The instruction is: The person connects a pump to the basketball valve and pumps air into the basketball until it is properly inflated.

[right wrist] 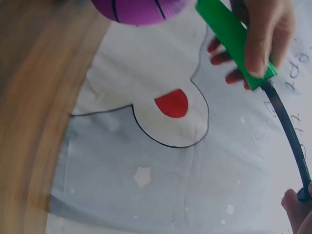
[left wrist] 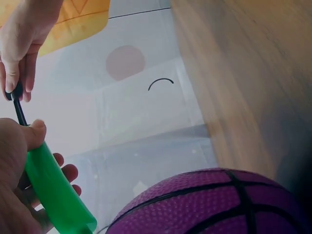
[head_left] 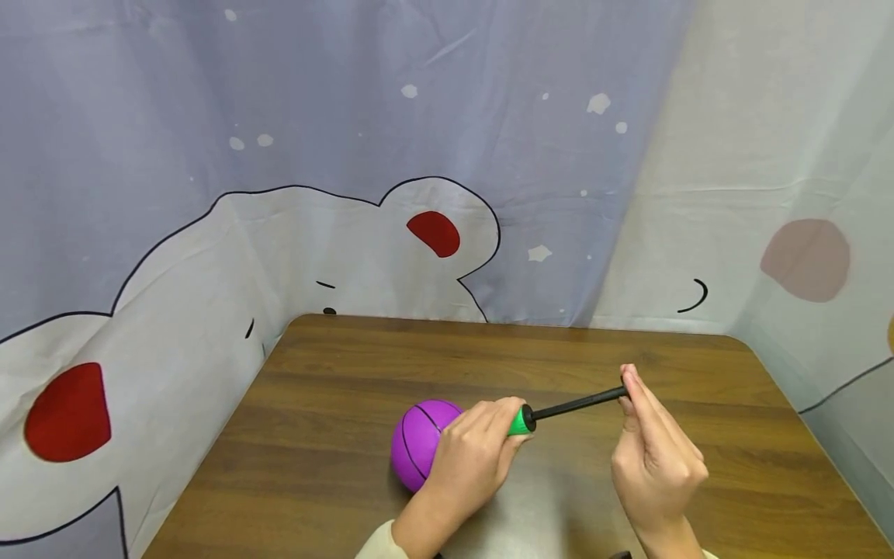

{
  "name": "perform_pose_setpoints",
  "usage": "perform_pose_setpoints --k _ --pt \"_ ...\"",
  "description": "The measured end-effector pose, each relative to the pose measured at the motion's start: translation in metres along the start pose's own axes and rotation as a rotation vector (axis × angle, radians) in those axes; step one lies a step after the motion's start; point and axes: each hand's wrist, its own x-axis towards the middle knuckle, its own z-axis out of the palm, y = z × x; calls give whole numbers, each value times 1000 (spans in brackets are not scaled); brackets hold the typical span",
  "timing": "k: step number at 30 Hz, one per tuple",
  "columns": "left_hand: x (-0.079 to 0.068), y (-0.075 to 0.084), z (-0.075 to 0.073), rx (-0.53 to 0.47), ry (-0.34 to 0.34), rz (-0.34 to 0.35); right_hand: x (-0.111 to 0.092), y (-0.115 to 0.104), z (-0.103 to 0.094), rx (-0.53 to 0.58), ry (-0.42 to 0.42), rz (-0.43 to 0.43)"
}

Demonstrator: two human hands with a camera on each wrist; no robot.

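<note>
My left hand (head_left: pixel 471 450) grips the green barrel of a hand pump (left wrist: pixel 56 190), its fingers wrapped round it. A long black rod (head_left: pixel 580 404) is drawn out of the barrel toward the right. At the rod's outer end, my right hand (head_left: pixel 656 462) holds the black handle (left wrist: pixel 14 91) between thumb and fingers, the fingers fairly straight. A purple ball (head_left: pixel 419 442) with black basketball lines sits on the table, just left of my left hand and partly hidden by it. The barrel's far end is close to the ball in the left wrist view.
The brown wooden table (head_left: pixel 335 380) runs back to a printed cloth (head_left: pixel 349 248) that hangs behind it and on both sides. A small dark object (head_left: pixel 619 555) shows at the bottom edge of the head view, between my forearms.
</note>
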Motion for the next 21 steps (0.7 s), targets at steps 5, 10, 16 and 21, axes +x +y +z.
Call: perform_pose_setpoints --k 5,10,16,21 --pt "-1 -1 -1 0 -2 -5 -2 -1 -1 -1 12 23" --pt "0 -1 1 4 4 -9 -15 -5 1 31 -35 6" --pt "0 3 2 19 10 -6 -37 -10 6 102 -100 -18" --pt "-1 8 1 26 3 2 -53 -14 9 159 -154 -32"
